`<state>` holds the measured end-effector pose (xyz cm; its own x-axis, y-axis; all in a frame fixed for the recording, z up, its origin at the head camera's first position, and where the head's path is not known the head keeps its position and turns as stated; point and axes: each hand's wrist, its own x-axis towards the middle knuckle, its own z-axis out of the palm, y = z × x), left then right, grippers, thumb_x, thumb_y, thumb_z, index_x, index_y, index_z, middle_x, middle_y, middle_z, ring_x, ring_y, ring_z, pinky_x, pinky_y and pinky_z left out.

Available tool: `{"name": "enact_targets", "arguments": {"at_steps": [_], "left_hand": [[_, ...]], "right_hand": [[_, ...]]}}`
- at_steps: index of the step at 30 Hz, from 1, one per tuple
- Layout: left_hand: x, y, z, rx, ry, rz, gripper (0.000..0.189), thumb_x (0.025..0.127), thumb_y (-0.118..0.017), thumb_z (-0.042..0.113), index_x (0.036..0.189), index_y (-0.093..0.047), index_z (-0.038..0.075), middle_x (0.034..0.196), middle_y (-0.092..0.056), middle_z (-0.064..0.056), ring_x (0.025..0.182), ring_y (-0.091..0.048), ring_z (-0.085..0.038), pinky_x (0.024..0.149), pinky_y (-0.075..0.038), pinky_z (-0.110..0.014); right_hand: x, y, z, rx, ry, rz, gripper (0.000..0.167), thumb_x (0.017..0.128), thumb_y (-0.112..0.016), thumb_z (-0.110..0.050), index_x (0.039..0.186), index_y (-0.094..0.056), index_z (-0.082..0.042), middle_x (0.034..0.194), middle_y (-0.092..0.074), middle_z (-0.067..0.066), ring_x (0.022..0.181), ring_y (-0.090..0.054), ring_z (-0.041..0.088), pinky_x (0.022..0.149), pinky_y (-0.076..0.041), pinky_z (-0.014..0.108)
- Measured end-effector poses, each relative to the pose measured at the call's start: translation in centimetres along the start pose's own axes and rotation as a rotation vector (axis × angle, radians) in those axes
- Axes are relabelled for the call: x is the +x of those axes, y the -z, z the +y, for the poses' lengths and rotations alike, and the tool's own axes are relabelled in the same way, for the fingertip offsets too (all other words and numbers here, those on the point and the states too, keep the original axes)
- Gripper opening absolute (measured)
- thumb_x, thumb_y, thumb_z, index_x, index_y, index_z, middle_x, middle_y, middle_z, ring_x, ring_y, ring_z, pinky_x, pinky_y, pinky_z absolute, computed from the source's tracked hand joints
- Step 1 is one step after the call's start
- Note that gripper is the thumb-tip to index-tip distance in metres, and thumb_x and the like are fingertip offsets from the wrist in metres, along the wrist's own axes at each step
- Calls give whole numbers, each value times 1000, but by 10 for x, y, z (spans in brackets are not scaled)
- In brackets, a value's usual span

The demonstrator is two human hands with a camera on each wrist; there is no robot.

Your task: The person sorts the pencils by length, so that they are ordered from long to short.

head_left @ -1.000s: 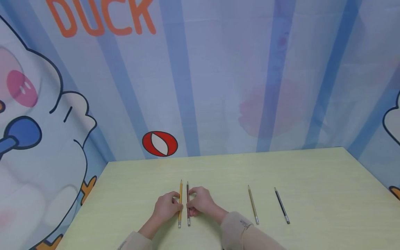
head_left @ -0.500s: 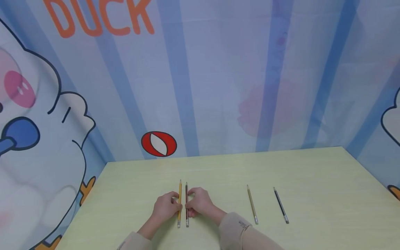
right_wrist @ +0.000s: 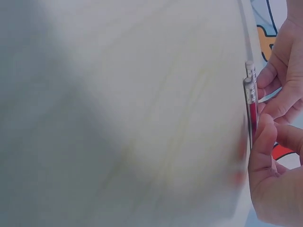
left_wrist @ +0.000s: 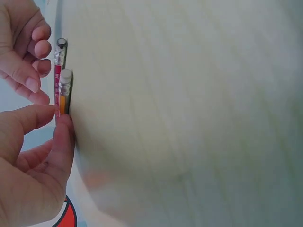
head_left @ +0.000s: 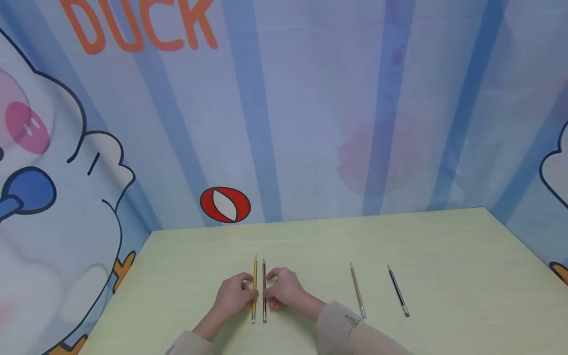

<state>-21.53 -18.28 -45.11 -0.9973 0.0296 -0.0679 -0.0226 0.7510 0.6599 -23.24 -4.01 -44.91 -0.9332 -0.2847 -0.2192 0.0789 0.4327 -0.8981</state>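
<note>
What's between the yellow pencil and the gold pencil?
In the head view: the dark red pencil, the right hand holding it, the beige right sleeve, then bare tabletop up to the gold pencil.

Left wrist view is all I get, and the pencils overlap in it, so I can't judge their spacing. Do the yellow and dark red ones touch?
Observer: No. In the head view, a strip of table shows between the yellow pencil and the dark red pencil.
Operator: I only see eraser ends. Which way do the tips point?
Observer: Toward the striped backdrop.
Operator: Are any other pencils out?
Observer: Yes, two lie apart on the table, to the right of the right hand: a golden pencil and, farther right, a black pencil.
</note>
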Motion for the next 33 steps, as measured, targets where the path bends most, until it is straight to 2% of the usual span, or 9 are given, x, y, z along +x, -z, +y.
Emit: {"name": "enact_targets", "arguments": {"at_steps": [6,12,15,18,23,28,33], "left_hand": [[-4,3,4,6,6,-22,41,74,-65,14,110,-55,-1,66,-58,1,54,-49,-8,49,-37,-22],[-6,9,14,49,20,34,40,74,-66,16,111,-56,3,73,-58,0,60,-48,-10,52,-36,-23],[-6,9,20,51,-1,57,39,75,-66,16,111,-56,4,78,-59,-1,63,-48,-11,53,-36,-23],[-6,5,27,21,-42,55,39,75,-65,15,111,-56,4,82,-59,-3,64,-48,-11,51,-37,-23],[-9,-4,42,-72,-98,0,40,76,-63,13,114,-54,2,84,-57,-4,64,-50,-11,50,-39,-24],[-10,-16,55,-153,-109,-53,45,78,-63,15,119,-50,3,85,-60,-5,67,-56,-13,53,-43,-24],[-8,-32,68,-200,-93,-65,55,78,-63,19,127,-42,5,85,-63,-5,67,-58,-13,54,-43,-26]], "right_hand": [[-8,5,1,-9,7,-26,28,73,-65,-2,100,-56,-2,47,-54,3,35,-46,9,35,-39,19],[-15,17,5,-27,52,-27,25,71,-65,-2,95,-58,0,55,-55,5,40,-48,12,39,-42,23],[-20,27,4,-28,70,-54,25,71,-64,-3,96,-58,1,58,-57,6,42,-49,12,41,-44,25],[-25,39,4,-17,81,-99,25,73,-63,-2,97,-57,2,61,-57,6,45,-49,13,43,-45,25],[-33,61,5,-32,106,-145,26,76,-62,-3,101,-57,3,68,-58,5,52,-53,14,46,-47,27],[-36,80,13,-53,154,-147,27,77,-62,-5,102,-57,3,75,-59,6,58,-56,15,50,-47,29],[-38,98,24,-163,243,-109,27,74,-64,-5,100,-60,2,84,-62,8,74,-57,16,60,-47,29]]}}
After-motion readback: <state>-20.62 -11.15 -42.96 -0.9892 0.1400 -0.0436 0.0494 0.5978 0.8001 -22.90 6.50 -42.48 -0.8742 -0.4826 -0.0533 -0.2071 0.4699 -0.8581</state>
